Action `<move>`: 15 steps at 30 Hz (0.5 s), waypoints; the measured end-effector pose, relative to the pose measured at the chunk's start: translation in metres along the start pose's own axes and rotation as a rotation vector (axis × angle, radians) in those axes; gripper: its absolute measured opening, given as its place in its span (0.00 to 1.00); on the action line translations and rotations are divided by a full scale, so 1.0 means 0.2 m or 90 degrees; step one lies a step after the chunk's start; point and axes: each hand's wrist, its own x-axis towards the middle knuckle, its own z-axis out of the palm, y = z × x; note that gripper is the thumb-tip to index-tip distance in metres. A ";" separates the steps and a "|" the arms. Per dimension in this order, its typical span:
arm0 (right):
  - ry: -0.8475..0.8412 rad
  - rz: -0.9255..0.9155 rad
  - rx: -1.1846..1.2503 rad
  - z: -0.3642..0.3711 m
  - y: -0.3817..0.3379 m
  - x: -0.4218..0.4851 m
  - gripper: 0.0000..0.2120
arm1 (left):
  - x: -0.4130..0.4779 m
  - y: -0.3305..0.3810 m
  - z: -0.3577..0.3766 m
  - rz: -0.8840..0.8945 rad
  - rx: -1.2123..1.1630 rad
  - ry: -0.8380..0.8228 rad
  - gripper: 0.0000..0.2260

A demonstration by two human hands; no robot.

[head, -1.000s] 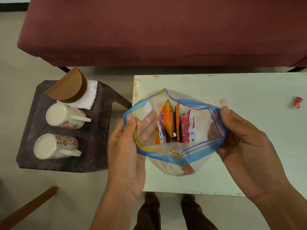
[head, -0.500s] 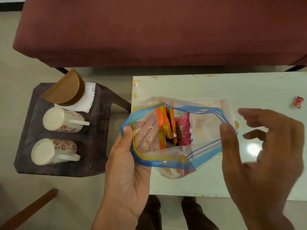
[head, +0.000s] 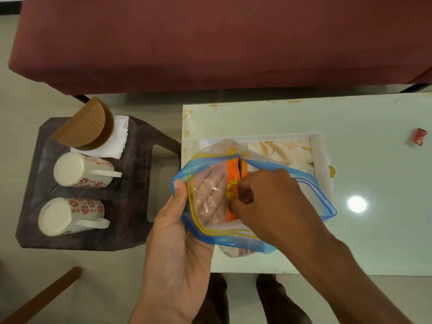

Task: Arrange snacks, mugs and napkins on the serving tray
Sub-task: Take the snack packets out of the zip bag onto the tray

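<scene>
My left hand (head: 177, 249) grips the left rim of a clear zip bag (head: 201, 230) with a blue and yellow seal, held open above the white serving tray (head: 323, 160). My right hand (head: 273, 202) reaches into the bag's mouth, fingers closed around the orange snack packets (head: 232, 178); how firm the hold is stays hidden. Two white mugs with red flowers (head: 79, 170) (head: 67, 216) lie on their sides on the dark stool (head: 138, 206) at left. White napkins (head: 117, 141) sit under a brown holder (head: 86, 123) behind them.
The tray rests on a white glossy table (head: 350, 242). A small red wrapper (head: 420, 136) lies at the table's far right. A maroon sofa (head: 222, 43) spans the back. A wooden bar (head: 39, 298) crosses the lower left floor. My feet show below the table.
My right hand let go of the bag's right rim, swung over and went into the bag onto the snack packets. The left hand kept its hold on the bag.
</scene>
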 end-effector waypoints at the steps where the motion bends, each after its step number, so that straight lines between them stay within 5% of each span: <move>1: 0.003 -0.003 0.008 0.00 0.00 0.00 0.11 | 0.00 -0.01 0.00 0.011 0.000 0.004 0.19; 8: 0.171 -0.040 0.139 0.01 -0.01 -0.06 0.13 | 0.00 -0.07 0.02 0.122 0.049 0.046 0.17; 15: 0.329 0.049 0.386 -0.03 -0.09 -0.14 0.15 | -0.01 -0.12 0.04 0.217 0.111 0.062 0.14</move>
